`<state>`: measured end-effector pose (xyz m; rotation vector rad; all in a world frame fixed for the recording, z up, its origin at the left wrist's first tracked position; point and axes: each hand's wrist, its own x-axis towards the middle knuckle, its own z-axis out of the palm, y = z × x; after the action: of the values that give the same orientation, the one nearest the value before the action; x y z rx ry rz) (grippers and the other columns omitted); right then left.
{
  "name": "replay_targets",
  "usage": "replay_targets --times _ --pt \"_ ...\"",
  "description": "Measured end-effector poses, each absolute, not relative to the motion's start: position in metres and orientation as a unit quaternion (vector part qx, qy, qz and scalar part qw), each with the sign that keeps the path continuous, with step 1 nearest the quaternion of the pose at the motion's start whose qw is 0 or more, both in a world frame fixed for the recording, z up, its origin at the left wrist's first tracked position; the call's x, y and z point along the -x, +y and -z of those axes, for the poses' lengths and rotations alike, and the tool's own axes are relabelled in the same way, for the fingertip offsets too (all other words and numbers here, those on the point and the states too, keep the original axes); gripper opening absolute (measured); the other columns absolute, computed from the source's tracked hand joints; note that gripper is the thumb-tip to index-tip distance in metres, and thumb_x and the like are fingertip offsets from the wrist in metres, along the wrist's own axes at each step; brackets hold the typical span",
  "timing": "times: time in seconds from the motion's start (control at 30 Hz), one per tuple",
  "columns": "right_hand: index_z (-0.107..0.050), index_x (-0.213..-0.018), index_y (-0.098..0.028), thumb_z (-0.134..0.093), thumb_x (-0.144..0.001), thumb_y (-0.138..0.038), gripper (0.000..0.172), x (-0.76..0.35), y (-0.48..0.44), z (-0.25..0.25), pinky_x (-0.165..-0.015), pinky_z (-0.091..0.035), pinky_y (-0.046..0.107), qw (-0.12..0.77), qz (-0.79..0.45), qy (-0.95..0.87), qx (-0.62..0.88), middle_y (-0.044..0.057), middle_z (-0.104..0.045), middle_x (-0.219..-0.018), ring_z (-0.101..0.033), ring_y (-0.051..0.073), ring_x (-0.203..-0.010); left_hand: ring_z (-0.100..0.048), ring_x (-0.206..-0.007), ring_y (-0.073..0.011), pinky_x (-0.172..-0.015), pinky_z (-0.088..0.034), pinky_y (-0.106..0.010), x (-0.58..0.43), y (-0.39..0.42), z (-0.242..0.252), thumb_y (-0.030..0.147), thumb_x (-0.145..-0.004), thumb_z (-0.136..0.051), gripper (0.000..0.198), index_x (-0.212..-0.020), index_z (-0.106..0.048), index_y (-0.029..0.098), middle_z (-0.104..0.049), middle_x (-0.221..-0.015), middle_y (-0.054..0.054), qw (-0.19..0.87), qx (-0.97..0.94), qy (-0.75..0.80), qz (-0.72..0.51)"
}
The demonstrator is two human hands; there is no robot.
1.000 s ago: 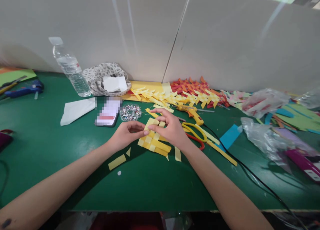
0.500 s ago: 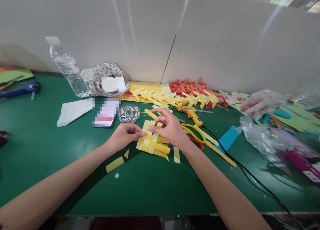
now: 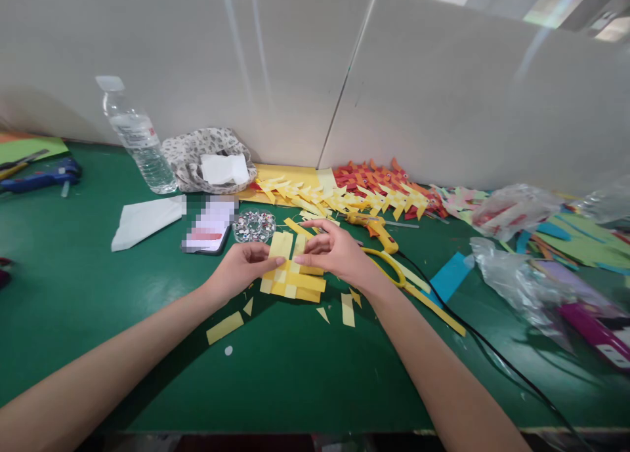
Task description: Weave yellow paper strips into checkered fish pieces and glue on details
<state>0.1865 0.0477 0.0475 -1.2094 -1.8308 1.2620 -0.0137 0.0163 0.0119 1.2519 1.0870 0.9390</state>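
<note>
A small woven piece of yellow paper strips [image 3: 291, 283] is held just over the green table, its loose strip ends pointing away from me and to the right. My left hand [image 3: 251, 265] pinches its left side, thumb on top. On the right side, my right hand [image 3: 331, 250] grips it with the thumb on the paper and the fingers curled behind. Yellow-handled scissors [image 3: 394, 268] lie partly hidden beyond my right wrist. Paper scraps [image 3: 348, 309] are scattered close to the woven piece, and a round case of googly eyes [image 3: 254, 226] sits just past my left hand.
A yellow glue gun [image 3: 377, 230] with a black cord [image 3: 472, 324] lies to the right. Finished yellow paper fish [image 3: 339, 196] line the wall. A water bottle [image 3: 138, 140], phone [image 3: 209, 226] and cloth bag [image 3: 189, 153] stand back left; plastic bags [image 3: 512, 278] lie right.
The woven piece has been turned flatter and shifted slightly left, with both hands still on it. My right hand has moved down its right side, and the slot between two upright strips shows more clearly.
</note>
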Motion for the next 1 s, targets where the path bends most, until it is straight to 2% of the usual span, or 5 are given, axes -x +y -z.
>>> replay_targets --times 0.17,0.33,0.63,0.87,1.0 --pt "-0.052 -0.108 -0.021 -0.073 -0.062 -0.022 0.051 -0.179 0.046 -0.045 -0.073 -0.053 0.034 0.335 -0.487 -0.675 0.442 -0.001 -0.066 -0.075 -0.065 0.016 -0.074 -0.06 -0.063 -0.0108 -0.057 -0.046 -0.021 0.013 0.015 -0.011 0.037 -0.071 -0.068 0.02 -0.076 -0.064 0.018 -0.068 -0.077 -0.002 0.578 -0.535 0.466 -0.404" --pt "-0.053 -0.107 -0.02 -0.072 -0.061 -0.019 0.05 -0.176 0.045 -0.043 -0.07 -0.052 0.032 0.344 -0.485 -0.673 0.44 0.0 -0.065 -0.075 -0.064 0.015 -0.071 -0.066 -0.076 -0.0154 -0.074 -0.052 -0.03 0.009 0.014 -0.012 0.032 -0.068 -0.071 0.025 -0.084 -0.061 0.017 -0.07 -0.087 -0.005 0.621 -0.499 0.437 -0.418" --pt "-0.054 -0.099 -0.019 -0.069 -0.062 -0.021 0.04 -0.167 0.04 -0.043 -0.069 -0.052 0.031 0.385 -0.456 -0.664 0.451 -0.001 -0.063 -0.074 -0.063 0.014 -0.069 -0.068 -0.08 -0.019 -0.077 -0.054 -0.034 0.007 0.014 -0.011 0.028 -0.068 -0.072 0.029 -0.09 -0.059 0.016 -0.072 -0.089 -0.007 0.64 -0.466 0.432 -0.432" --pt "-0.055 -0.096 -0.02 -0.068 -0.063 -0.02 0.036 -0.166 0.039 -0.04 -0.071 -0.053 0.031 0.397 -0.427 -0.678 0.448 0.001 -0.065 -0.076 -0.065 0.015 -0.071 -0.07 -0.078 -0.0207 -0.076 -0.056 -0.037 0.006 0.012 -0.017 0.022 -0.062 -0.077 0.057 -0.114 -0.054 0.019 -0.073 -0.091 -0.006 0.683 -0.431 0.396 -0.438" --pt "-0.056 -0.096 -0.021 -0.067 -0.066 -0.022 0.033 -0.164 0.036 -0.04 -0.072 -0.054 0.033 0.394 -0.405 -0.692 0.45 0.001 -0.066 -0.077 -0.065 0.015 -0.071 -0.069 -0.08 -0.0202 -0.077 -0.055 -0.035 0.008 0.013 -0.015 0.022 -0.062 -0.078 0.055 -0.112 -0.057 0.02 -0.073 -0.093 -0.005 0.683 -0.436 0.404 -0.425"
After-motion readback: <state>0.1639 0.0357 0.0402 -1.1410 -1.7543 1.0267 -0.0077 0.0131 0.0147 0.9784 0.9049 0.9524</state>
